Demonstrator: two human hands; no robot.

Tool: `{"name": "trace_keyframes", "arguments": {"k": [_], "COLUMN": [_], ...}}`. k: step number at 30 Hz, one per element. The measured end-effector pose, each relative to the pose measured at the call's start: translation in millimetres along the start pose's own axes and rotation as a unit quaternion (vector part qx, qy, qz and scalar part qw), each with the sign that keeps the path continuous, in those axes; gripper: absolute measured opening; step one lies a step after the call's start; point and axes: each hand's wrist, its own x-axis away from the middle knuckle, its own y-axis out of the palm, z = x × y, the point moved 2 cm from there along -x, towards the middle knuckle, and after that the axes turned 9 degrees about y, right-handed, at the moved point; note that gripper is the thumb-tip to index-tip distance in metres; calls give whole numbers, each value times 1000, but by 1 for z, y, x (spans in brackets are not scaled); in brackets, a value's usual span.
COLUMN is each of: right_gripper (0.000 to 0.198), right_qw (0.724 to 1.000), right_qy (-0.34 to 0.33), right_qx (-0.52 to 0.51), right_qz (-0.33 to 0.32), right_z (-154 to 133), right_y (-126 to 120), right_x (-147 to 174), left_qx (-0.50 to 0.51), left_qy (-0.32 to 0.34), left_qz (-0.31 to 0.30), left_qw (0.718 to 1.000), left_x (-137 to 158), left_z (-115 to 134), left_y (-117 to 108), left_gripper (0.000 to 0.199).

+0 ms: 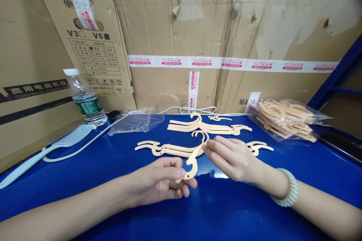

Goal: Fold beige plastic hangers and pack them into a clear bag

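My left hand (164,180) pinches the lower, curved end of a beige plastic hanger piece (193,166) between thumb and fingers. A small dark hole shows in that end. My right hand (234,158) is closed at the piece's upper end, where the fingers hide part of it. Just beyond both hands lies a row of beige hanger parts (175,148), with a hook (204,134) standing up behind the held piece. More hanger parts (217,128) with a hook lie farther back. A small loose part (219,118) is behind them.
At the back right is a clear bag of beige hanger parts (285,116), beside a dark flat object (342,145). On the left are a water bottle (88,103), a pale hairbrush (66,139), a white cable (93,144) and a clear plastic bag (135,122). Cardboard (175,30) walls the blue table.
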Motion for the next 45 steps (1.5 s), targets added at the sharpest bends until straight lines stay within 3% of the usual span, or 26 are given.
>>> {"name": "trace_keyframes", "arguments": {"k": [15, 18, 22, 29, 32, 34, 36, 40, 45], "right_gripper": [26, 26, 26, 30, 26, 22, 21, 22, 15], "right_qw": [999, 999, 999, 998, 999, 999, 987, 912, 890], "right_qy": [5, 13, 8, 0, -2, 36, 124, 310, 342], "right_qx": [-35, -32, -37, -51, -24, 20, 45, -36, -75], "right_qz": [21, 21, 22, 27, 25, -15, -96, -266, -292], "right_z": [3, 1, -3, -7, -5, 7, 28, 73, 94], "right_y": [-5, -7, -7, -5, 0, 9, 22, 45, 54], "right_x": [1, -1, -1, -3, -4, 0, 11, 48, 68], "left_qx": [14, 12, 21, 22, 9, 1, -10, -11, 7], "left_qy": [-28, -45, -82, -56, -41, 0, 51, 141, 169], "left_qz": [2, -36, -97, -133, -121, -99, -67, 24, 100], "left_qw": [1000, 998, 992, 989, 992, 995, 996, 990, 981], "left_x": [0, 0, 1, 1, 2, 2, 2, 2, 1], "left_z": [0, -2, -2, -1, -3, -1, 1, 12, 24], "left_y": [1, 4, 9, 7, 9, 10, 10, 4, -1], "left_gripper": [26, 19, 32, 45, 36, 30, 30, 30, 24]}}
